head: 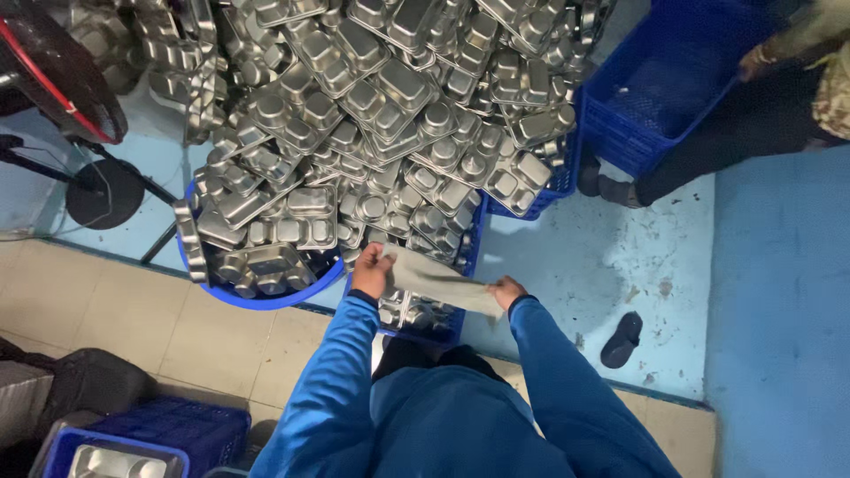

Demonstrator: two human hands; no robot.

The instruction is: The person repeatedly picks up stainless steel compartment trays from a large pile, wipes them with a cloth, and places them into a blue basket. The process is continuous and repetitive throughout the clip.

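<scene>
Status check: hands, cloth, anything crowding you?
Left hand and right hand grip a grey cloth, stretched between them. Heaped steel trays just beyond. Blue crate underneath.

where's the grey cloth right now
Head view, lower centre: the cloth is stretched between the left hand and right hand, over the blue crate of trays.

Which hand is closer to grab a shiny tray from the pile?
Probably the left hand: it holds the grey cloth right at the steel trays. The right hand grips the cloth's other end, farther back.

trays (381, 106) heaped in tub (266, 299) left and crate (443, 332) right, cloth (438, 279) above crate
</scene>
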